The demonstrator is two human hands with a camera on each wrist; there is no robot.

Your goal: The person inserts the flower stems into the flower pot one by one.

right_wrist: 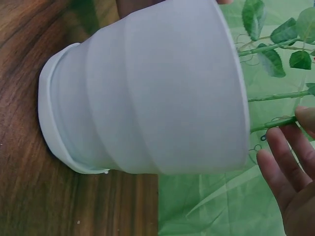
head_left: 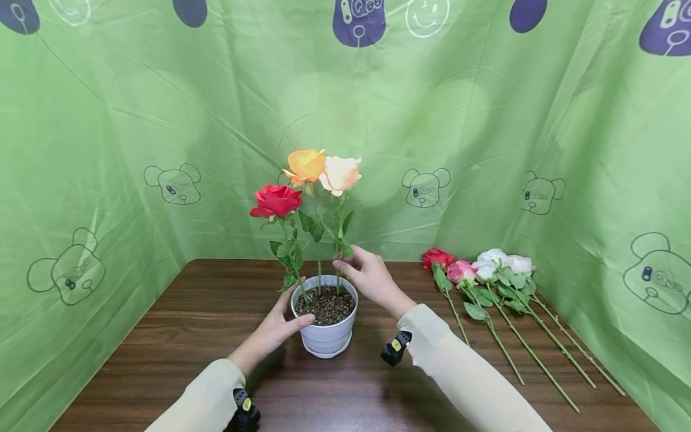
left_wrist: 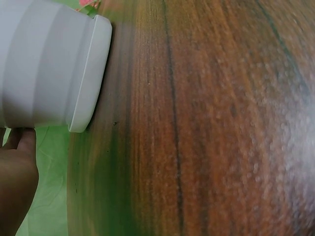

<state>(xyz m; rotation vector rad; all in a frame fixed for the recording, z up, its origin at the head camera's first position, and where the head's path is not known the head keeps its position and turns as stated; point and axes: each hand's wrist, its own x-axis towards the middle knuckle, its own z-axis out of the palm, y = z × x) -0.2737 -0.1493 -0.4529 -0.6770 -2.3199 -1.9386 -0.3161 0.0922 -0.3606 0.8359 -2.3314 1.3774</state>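
Note:
A white pot [head_left: 326,341] filled with dark soil holds three upright flowers: a red rose [head_left: 276,201], an orange rose [head_left: 306,166] and a cream rose [head_left: 341,174]. The left hand [head_left: 280,323] grips the pot from its left side, thumb over the rim; in the left wrist view that hand [left_wrist: 18,172] lies against the pot wall [left_wrist: 44,64]. The right hand [head_left: 372,277] pinches the cream rose's stem above the soil. In the right wrist view, the thumb and a finger of the right hand [right_wrist: 295,167] meet on the green stem [right_wrist: 272,125] beside the pot [right_wrist: 147,93].
On the right of the wooden table [head_left: 178,336] lie several loose flowers with long stems, among them a red one [head_left: 438,258], a pink one [head_left: 462,272] and a white one [head_left: 491,257]. A green printed curtain [head_left: 378,120] stands around the table's back and sides.

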